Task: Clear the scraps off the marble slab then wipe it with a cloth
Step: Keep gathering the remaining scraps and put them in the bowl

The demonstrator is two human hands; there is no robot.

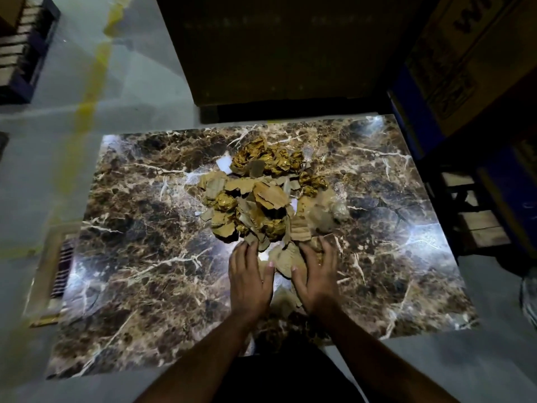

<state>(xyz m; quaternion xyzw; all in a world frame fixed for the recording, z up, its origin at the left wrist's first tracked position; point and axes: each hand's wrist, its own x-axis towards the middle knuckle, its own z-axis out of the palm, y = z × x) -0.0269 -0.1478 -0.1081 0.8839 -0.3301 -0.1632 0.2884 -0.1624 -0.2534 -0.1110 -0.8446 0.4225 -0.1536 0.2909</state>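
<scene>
Scraps (263, 196) of torn card and crumpled gold foil sit heaped mid-slab, evidently gathered for removal. Left hand (250, 277) and right hand (315, 276) lie released, fingers spread flat at the heap's near edge. The marble slab (139, 257) shows bare surface on every side, with boxes (465, 68) crowding its far-right corner.

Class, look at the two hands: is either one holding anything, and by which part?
Neither grips anything; left hand and right hand rest flat at the near edge of the torn brown cardboard scraps.

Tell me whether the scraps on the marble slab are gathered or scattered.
Gathered: the torn brown cardboard and crumpled gold foil scraps lie in one heap mid-slab on the brown veined marble slab.
</scene>
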